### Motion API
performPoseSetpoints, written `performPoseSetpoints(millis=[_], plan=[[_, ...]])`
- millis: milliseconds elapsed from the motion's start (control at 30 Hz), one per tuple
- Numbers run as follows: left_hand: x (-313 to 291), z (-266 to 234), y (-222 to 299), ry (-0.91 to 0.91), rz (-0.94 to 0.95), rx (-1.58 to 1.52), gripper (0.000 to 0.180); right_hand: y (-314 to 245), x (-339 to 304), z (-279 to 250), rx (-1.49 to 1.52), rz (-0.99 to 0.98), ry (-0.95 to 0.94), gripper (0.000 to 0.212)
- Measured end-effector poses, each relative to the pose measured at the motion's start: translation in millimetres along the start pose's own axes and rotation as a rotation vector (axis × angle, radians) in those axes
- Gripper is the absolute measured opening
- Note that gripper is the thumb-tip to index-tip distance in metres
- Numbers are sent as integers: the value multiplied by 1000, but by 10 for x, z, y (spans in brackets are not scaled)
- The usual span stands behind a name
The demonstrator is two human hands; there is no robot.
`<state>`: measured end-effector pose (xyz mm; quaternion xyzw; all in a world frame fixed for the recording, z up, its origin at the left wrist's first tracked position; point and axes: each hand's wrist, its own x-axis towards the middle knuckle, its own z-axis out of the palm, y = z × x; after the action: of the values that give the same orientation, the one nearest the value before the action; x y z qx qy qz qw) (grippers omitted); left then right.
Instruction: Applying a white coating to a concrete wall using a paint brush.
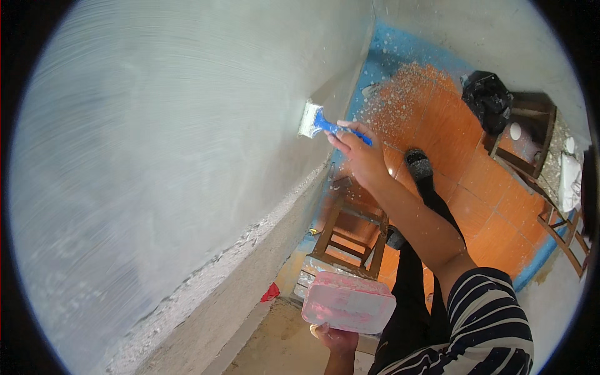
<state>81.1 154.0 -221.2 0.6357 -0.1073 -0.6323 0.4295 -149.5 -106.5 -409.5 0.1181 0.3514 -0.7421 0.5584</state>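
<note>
My right hand [359, 144] is closed round the blue handle of a paintbrush [331, 127]. The brush's white-coated bristles touch or nearly touch the grey-white wall [187, 125], which carries streaky brush marks. Lower down, my left hand [337, 337] grips the near side of a pink rectangular plastic tub [349, 302]. Pale smears cover the tub's visible face; what is inside cannot be made out. White spatters mark the fingers of my left hand.
Below the wall runs a rough ledge [237, 256]. A wooden stool [350, 240] stands beside my legs on the orange tiled floor [481, 212], which is spattered white. At right are a black bag [487, 100] and wooden furniture [531, 131]. A red scrap [270, 292] lies near the ledge.
</note>
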Motion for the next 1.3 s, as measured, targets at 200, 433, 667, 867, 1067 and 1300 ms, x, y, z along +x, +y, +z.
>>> performPoseSetpoints(millis=[200, 433, 667, 867, 1067, 1300], plan=[[-244, -27, 233, -53, 120, -32, 70, -462, -818, 862, 71, -45, -142, 18], [-506, 39, 547, 26, 89, -106, 76, -722, -964, 1107, 80, -181, -237, 15], [-494, -7, 660, 81, 65, -75, 75, -196, -300, 332, -43, -152, 15, 17], [-418, -170, 413, 84, 14, -173, 72, 319, 422, -400, -2, -143, 132, 15], [-366, -186, 324, 135, -15, -96, 71, 608, 1002, -853, -129, -116, 339, 15], [-262, -190, 301, 140, 19, -61, 73, 703, 1418, -1332, -230, -81, 532, 19]])
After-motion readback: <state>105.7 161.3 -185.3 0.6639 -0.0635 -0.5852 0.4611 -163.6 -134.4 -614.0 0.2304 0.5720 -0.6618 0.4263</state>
